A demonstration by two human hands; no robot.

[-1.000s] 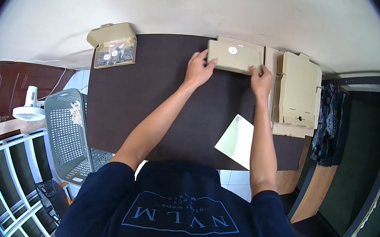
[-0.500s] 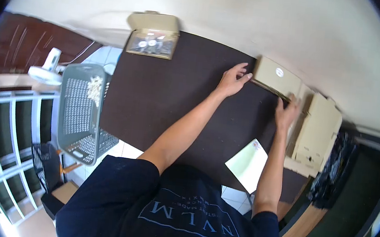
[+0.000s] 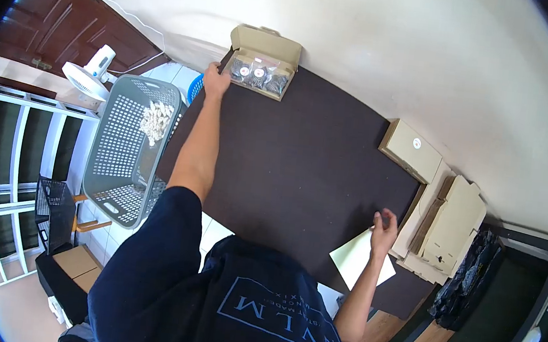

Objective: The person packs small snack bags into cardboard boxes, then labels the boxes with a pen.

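Note:
At the far left corner of the dark table (image 3: 288,166), my left hand (image 3: 216,81) touches the left side of an open cardboard box (image 3: 266,43); its fingers are bent against the box edge. Inside the box lie clear bags of dark items (image 3: 257,76) with round white labels. My right hand (image 3: 384,230) is raised over the right part of the table with its fingers apart and nothing in them. Below it lies a pale sheet (image 3: 351,259). A closed cardboard box (image 3: 413,149) with a round sticker stands by the wall.
Flattened cardboard (image 3: 452,223) is stacked at the right, beside black plastic (image 3: 470,278). Left of the table stand a grey laundry basket (image 3: 113,147) with a white bundle, a fan (image 3: 90,75) and a black mesh basket (image 3: 54,215).
My left hand has moved from beside the closed box to the open box at the left. My right hand has drawn back from the closed box toward me. The view has shifted.

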